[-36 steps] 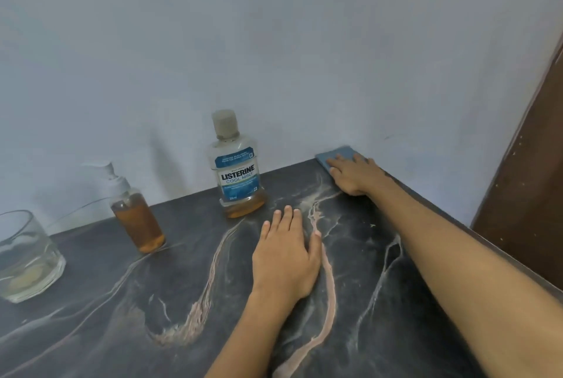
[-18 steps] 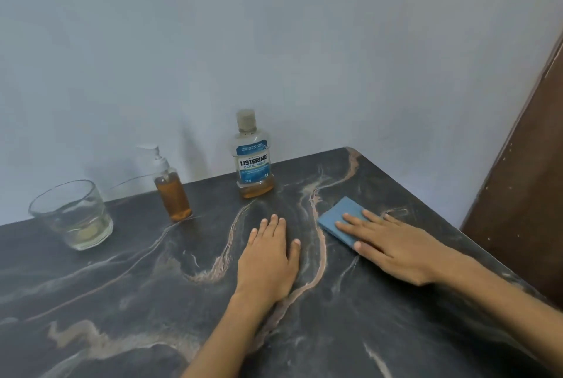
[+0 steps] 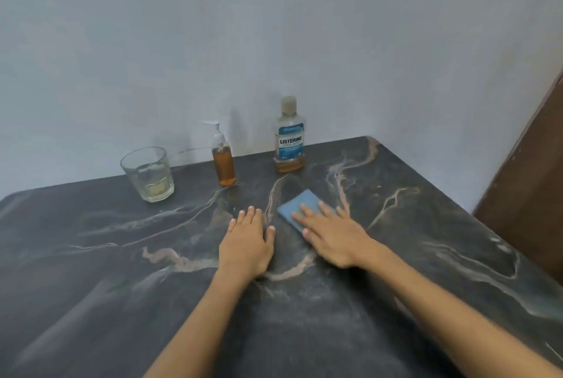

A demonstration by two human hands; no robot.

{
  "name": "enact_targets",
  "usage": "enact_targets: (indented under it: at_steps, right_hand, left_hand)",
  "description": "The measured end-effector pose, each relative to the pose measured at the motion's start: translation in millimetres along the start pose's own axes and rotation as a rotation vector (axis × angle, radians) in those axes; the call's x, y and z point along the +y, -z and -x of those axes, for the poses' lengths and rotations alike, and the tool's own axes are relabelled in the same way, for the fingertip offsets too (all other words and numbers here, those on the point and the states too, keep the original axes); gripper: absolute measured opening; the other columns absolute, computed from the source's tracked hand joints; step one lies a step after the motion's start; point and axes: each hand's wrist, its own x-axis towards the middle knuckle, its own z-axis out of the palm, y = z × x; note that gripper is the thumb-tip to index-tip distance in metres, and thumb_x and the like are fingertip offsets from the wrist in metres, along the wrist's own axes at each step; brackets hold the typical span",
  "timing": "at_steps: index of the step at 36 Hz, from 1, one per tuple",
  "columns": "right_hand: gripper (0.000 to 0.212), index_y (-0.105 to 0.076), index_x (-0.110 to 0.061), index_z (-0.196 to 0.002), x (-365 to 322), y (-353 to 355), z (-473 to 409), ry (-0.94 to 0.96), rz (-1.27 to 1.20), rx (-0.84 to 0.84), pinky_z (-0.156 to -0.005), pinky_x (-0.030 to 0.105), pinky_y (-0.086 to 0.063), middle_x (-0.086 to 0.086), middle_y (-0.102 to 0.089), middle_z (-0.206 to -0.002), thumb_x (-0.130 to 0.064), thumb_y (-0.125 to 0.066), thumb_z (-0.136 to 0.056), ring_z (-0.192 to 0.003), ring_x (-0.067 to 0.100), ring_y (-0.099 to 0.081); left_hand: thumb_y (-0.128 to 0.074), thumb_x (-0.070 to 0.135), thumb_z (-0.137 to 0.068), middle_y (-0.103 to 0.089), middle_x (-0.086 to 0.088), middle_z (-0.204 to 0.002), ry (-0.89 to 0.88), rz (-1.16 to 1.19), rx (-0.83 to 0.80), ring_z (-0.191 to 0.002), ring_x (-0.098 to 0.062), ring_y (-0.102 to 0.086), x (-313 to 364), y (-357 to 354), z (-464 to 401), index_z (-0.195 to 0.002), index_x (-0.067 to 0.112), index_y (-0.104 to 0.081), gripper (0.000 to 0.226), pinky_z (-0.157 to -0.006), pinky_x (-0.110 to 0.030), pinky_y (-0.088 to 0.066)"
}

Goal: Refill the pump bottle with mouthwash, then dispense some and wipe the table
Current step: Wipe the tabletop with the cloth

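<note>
Head view: right hand (image 3: pixel 333 237) presses flat on blue cloth (image 3: pixel 297 210), fingers straight.

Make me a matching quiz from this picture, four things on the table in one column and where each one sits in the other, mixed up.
Things:
1. glass
2. pump bottle
3. mouthwash bottle
4. blue cloth

Places:
A. under the right hand
B. farthest left of the three containers
C. by the wall, nearest the table's far right corner
D. between the other two containers

Pairs: 1-B, 2-D, 3-C, 4-A
</note>
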Motion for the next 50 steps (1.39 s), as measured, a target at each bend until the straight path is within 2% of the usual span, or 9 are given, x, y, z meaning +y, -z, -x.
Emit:
enact_targets:
  at_steps: [3, 7, 15, 21, 28, 33, 40, 44, 50]
  right_hand:
    - [0.049, -0.004, -0.039, -0.148, -12, -8, 45, 0.086, -0.002, -0.009, -0.117, 0.040, 0.001, -0.015, 0.001, -0.156, -0.043, -0.016, -0.100, -0.144, 0.013, 0.007]
    - [0.051, -0.002, -0.044, -0.146, 3, -6, 74, -0.051, 0.016, 0.014, -0.118, 0.039, -0.005, -0.022, 0.001, -0.154, -0.053, -0.016, -0.097, -0.143, 0.007, 0.003]
    - [0.051, -0.008, -0.032, -0.149, 2, 9, -3, -0.298, -0.026, 0.010, -0.114, 0.049, -0.013, -0.006, -0.004, -0.158, -0.045, -0.015, -0.100, -0.144, 0.026, -0.005]
    - [0.049, -0.017, -0.031, -0.147, -88, -4, -32, -0.075, -0.004, 0.001, -0.113, 0.051, -0.011, -0.001, -0.010, -0.157, -0.042, -0.019, -0.100, -0.143, 0.030, -0.009]
    - [0.053, -0.010, -0.037, -0.148, -129, -29, 38, 0.160, 0.062, 0.029, -0.116, 0.038, 0.002, -0.011, -0.006, -0.157, -0.050, -0.022, -0.098, -0.145, 0.016, -0.002]
    - [0.055, -0.007, -0.041, -0.147, -96, -20, 58, -0.015, 0.081, 0.035, -0.117, 0.035, -0.002, -0.016, -0.006, -0.156, -0.056, -0.021, -0.096, -0.144, 0.010, -0.004]
    - [0.052, -0.015, -0.028, -0.148, -81, -4, -22, -0.207, 0.025, 0.029, -0.113, 0.046, -0.013, -0.001, -0.010, -0.157, -0.046, -0.020, -0.100, -0.143, 0.028, -0.013]
    - [0.048, -0.022, -0.026, -0.146, -129, -4, -70, -0.132, 0.015, 0.028, -0.112, 0.050, -0.015, 0.003, -0.015, -0.156, -0.040, -0.018, -0.100, -0.140, 0.033, -0.017]
    - [0.046, -0.024, -0.029, -0.145, -222, -24, -76, 0.182, 0.000, -0.018, -0.113, 0.049, -0.010, 0.001, -0.017, -0.156, -0.037, -0.019, -0.101, -0.141, 0.032, -0.014]
  left_hand:
    - [-0.028, 0.037, -0.102, -0.018, -0.007, -0.158, 0.020, 0.006, -0.011, -0.146, -0.022, -0.013, -13, 5, 15, -0.150, 0.008, -0.018, 0.057, -0.118, -0.034, -0.008]
    - [-0.027, 0.037, -0.102, -0.017, -0.008, -0.158, 0.039, 0.009, -0.005, -0.146, -0.022, -0.013, -30, 11, 34, -0.150, 0.008, -0.017, 0.057, -0.118, -0.034, -0.007]
    - [-0.027, 0.036, -0.102, -0.016, -0.009, -0.158, 0.090, 0.020, 0.024, -0.146, -0.023, -0.012, -62, 25, 57, -0.149, 0.007, -0.018, 0.056, -0.118, -0.034, -0.008]
    - [-0.027, 0.035, -0.102, -0.017, -0.009, -0.158, 0.126, 0.031, 0.066, -0.146, -0.023, -0.013, -90, 36, 70, -0.149, 0.006, -0.019, 0.055, -0.119, -0.034, -0.009]
    - [-0.028, 0.035, -0.102, -0.018, -0.008, -0.157, 0.148, 0.056, 0.090, -0.146, -0.023, -0.013, -118, 40, 89, -0.148, 0.008, -0.021, 0.054, -0.119, -0.034, -0.010]
    - [-0.027, 0.034, -0.102, -0.018, -0.008, -0.157, 0.168, 0.039, 0.106, -0.145, -0.023, -0.015, -144, 45, 101, -0.148, 0.008, -0.022, 0.054, -0.118, -0.035, -0.011]
    - [-0.028, 0.034, -0.102, -0.017, -0.009, -0.158, 0.215, 0.078, 0.119, -0.146, -0.024, -0.014, -163, 52, 110, -0.149, 0.006, -0.020, 0.056, -0.118, -0.035, -0.009]
    - [-0.028, 0.035, -0.102, -0.015, -0.008, -0.158, 0.220, 0.099, 0.128, -0.146, -0.022, -0.011, -168, 53, 112, -0.149, 0.007, -0.018, 0.056, -0.118, -0.034, -0.007]
    - [-0.025, 0.033, -0.103, -0.011, -0.007, -0.159, 0.260, 0.067, 0.112, -0.147, -0.022, -0.009, -178, 56, 117, -0.150, 0.008, -0.014, 0.055, -0.118, -0.034, -0.006]
